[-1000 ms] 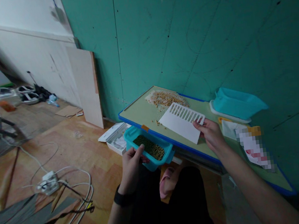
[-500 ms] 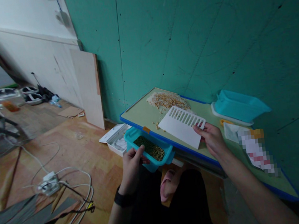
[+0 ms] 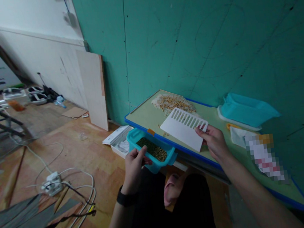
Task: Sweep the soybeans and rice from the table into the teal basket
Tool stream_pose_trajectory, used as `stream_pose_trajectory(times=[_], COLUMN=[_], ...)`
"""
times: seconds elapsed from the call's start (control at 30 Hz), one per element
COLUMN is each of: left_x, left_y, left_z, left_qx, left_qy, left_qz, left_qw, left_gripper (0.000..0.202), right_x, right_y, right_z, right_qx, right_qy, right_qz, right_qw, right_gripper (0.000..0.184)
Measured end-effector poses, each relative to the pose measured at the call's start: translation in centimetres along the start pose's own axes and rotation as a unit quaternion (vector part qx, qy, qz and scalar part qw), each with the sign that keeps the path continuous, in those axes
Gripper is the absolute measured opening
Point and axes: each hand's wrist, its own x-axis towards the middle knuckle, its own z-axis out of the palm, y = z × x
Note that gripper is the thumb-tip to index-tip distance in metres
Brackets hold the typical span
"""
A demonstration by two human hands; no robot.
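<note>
My right hand (image 3: 213, 140) pinches a white slotted scraper (image 3: 180, 132) by its right end, tilted over the table. On the tabletop, a few pale beans lie near the scraper's left edge, by the table's blue rim. Beyond it spreads a heap of tan beans (image 3: 173, 103) mixed with paler grains. My left hand (image 3: 135, 159) is closed on the near rim of a teal plastic box (image 3: 170, 158), held just below the table edge. Inside the box are green beans (image 3: 146, 143) and tan beans (image 3: 161, 154). The fingers under its rim are partly hidden.
A second teal box (image 3: 246, 108) stands at the table's back right, near a pale packet (image 3: 238, 136) and a blurred package (image 3: 265, 161). The green wall closes off the back. An open white box (image 3: 120, 147), a power strip (image 3: 51, 184) and loose cables lie on the floor.
The view has turned slightly left. The scraper has shifted a little left and nearer over the table, and the few loose beans now lie closer to the blue rim. Both grips stay the same.
</note>
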Motion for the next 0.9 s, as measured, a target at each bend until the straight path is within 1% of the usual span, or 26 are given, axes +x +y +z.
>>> stream_pose_trajectory(times=[0.17, 0.33, 0.5, 0.57, 0.67, 0.73, 0.9], left_x=[0.0, -0.4, -0.6, -0.5, -0.2, 0.0, 0.1], left_y=[0.0, 0.1, 0.1, 0.0, 0.0, 0.1, 0.8], left_z=[-0.1, 0.1, 0.4, 0.4, 0.1, -0.1, -0.4], left_qx=[0.0, 0.007, -0.007, -0.004, -0.001, -0.001, 0.001], left_qy=[0.001, 0.006, -0.006, -0.005, 0.001, 0.005, 0.017], left_qz=[0.004, 0.0, -0.004, -0.003, -0.004, -0.004, 0.003], left_qw=[1.0, 1.0, 1.0, 1.0, 1.0, 1.0, 1.0], left_gripper=[0.044, 0.044, 0.045, 0.044, 0.044, 0.045, 0.044], right_x=[-0.2, -1.4, -2.2, -1.9, -0.7, 0.2, 1.5], right_y=[0.1, -0.2, -1.0, -1.2, -1.0, -0.6, 0.5], right_z=[0.5, 1.0, 1.3, 1.2, 0.8, 0.6, 1.0], right_qx=[-0.009, -0.028, -0.046, -0.042, -0.037, -0.047, -0.099], right_qy=[-0.008, -0.012, -0.044, -0.038, 0.003, 0.02, 0.018], right_qz=[-0.011, -0.022, -0.031, -0.044, -0.095, -0.122, -0.135], right_qw=[1.0, 0.999, 0.998, 0.997, 0.995, 0.991, 0.986], right_gripper=[0.052, 0.049, 0.05, 0.05, 0.047, 0.046, 0.043])
